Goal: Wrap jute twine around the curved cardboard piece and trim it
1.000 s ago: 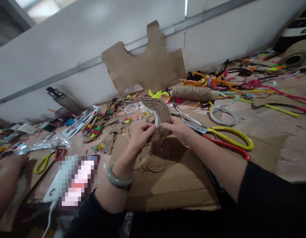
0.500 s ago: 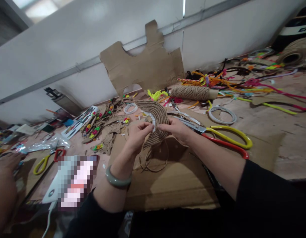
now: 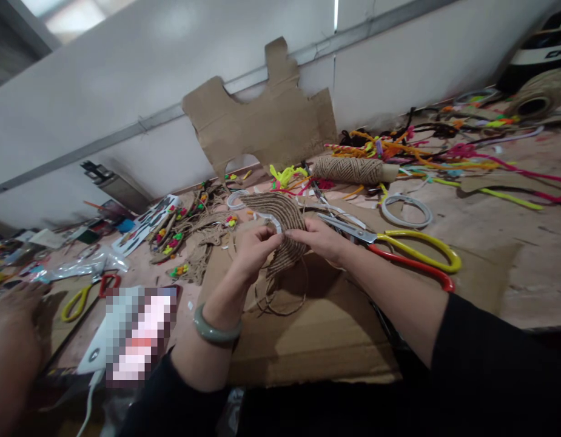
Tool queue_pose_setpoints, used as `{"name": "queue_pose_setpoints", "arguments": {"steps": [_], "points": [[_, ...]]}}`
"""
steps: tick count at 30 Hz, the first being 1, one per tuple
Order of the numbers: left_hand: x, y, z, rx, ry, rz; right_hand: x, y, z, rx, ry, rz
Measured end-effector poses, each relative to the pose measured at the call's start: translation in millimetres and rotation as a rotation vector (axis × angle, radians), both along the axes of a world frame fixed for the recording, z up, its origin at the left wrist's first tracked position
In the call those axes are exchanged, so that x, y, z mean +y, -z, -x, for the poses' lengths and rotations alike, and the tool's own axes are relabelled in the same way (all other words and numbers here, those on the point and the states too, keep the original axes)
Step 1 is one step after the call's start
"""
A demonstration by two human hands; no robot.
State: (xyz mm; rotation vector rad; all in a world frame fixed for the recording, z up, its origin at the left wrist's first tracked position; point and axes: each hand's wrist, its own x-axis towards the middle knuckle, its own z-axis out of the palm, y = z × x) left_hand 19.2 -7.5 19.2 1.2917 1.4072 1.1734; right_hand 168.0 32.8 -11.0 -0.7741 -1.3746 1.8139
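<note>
Both my hands meet over a curved piece covered in wound jute twine (image 3: 280, 212), held above a flat cardboard sheet (image 3: 316, 328). My left hand (image 3: 253, 247), with a green bangle on its wrist, pinches the piece's lower edge beside a white strip (image 3: 267, 217) that lies across it. From the right, my right hand (image 3: 323, 238) grips the same piece with its fingers closed. Loose twine loops (image 3: 280, 300) hang from the piece onto the cardboard.
Yellow-and-red scissors (image 3: 407, 255) lie right of my hands, a smaller pair (image 3: 87, 294) at the left. A twine spool (image 3: 353, 170), white tape rings (image 3: 406, 209), pipe cleaners (image 3: 466, 158) and beaded twine pieces (image 3: 180, 227) litter the table. Another person's hand (image 3: 16, 300) rests far left. A cardboard cutout (image 3: 262, 124) leans on the wall.
The twine piece has tipped down and flatter, away from upright. My fingers have slid along its edge by the white strip. The other person's hand at the left has shifted slightly.
</note>
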Motion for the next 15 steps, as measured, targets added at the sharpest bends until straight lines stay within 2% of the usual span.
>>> {"name": "queue_pose_setpoints", "arguments": {"steps": [9, 15], "points": [[1.2, 2.3, 0.6, 0.051, -0.027, 0.014, 0.9, 0.6, -1.0, -0.026, -0.029, -0.076], [1.1, 1.9, -0.6, 0.04, -0.042, 0.002, 1.0, 1.0, -0.6, 0.001, -0.014, -0.047]]}}
